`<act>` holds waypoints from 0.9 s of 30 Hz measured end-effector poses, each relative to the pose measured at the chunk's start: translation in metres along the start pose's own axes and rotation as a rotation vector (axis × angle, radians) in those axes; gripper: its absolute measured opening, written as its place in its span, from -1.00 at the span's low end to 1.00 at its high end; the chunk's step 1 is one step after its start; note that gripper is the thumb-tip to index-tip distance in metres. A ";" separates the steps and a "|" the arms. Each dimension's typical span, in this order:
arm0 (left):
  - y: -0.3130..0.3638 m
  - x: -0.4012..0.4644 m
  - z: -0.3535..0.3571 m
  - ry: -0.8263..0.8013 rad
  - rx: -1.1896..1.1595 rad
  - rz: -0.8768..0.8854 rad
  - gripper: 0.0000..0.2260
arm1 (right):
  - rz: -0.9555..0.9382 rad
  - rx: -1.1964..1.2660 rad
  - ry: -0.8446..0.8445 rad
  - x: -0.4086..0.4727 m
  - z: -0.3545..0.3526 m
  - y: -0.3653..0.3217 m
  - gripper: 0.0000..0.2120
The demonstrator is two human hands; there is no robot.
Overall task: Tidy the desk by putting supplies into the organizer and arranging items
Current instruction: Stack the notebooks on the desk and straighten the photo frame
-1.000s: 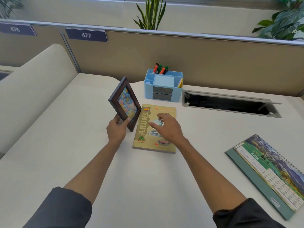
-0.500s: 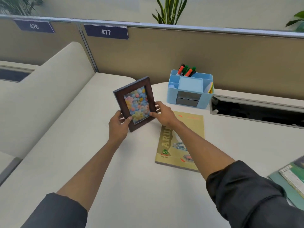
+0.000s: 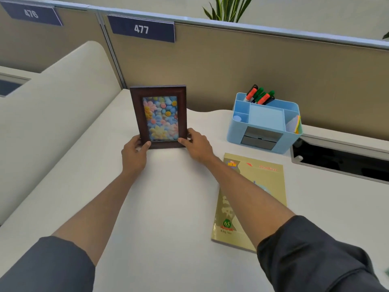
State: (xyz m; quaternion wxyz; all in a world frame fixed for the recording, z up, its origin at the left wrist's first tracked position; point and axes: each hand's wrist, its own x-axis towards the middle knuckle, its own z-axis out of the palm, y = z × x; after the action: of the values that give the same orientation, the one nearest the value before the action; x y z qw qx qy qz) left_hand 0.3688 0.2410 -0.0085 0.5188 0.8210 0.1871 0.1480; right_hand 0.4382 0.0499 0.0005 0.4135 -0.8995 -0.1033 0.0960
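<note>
A dark wooden picture frame [image 3: 160, 114] with a colourful flower picture stands upright on the white desk [image 3: 179, 207], facing me. My left hand [image 3: 134, 154] grips its lower left corner and my right hand [image 3: 196, 145] grips its lower right corner. To the right stands the light blue organizer [image 3: 265, 123], holding several markers [image 3: 260, 95] at its back and sticky notes at its right side. A yellow notebook [image 3: 259, 186] lies flat in front of the organizer, partly under my right forearm.
A beige partition [image 3: 252, 66] with the plate 477 closes off the back of the desk. A curved white divider [image 3: 52, 106] rises on the left. An open cable tray [image 3: 341, 157] is sunk into the desk at the right.
The frame has gone from tilted in my left hand to upright on the desk farther back and left. My right hand left the notebook and took the frame's right corner.
</note>
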 end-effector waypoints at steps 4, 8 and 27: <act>-0.008 0.036 0.003 -0.025 0.001 0.029 -0.69 | -0.018 -0.023 -0.039 0.029 0.003 -0.001 -0.64; -0.016 0.065 0.010 0.001 0.061 0.041 -0.65 | -0.026 -0.063 -0.031 0.058 0.005 -0.001 -0.61; -0.019 -0.019 0.010 -0.026 0.339 0.057 -0.39 | -0.030 -0.233 0.097 -0.100 -0.076 0.016 -0.51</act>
State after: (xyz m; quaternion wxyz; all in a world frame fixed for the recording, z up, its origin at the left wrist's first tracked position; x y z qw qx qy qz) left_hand 0.3533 0.2312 -0.0311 0.3706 0.9036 0.1792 0.1186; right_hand 0.3633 -0.0418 0.0455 0.3121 -0.9434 -0.1074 0.0337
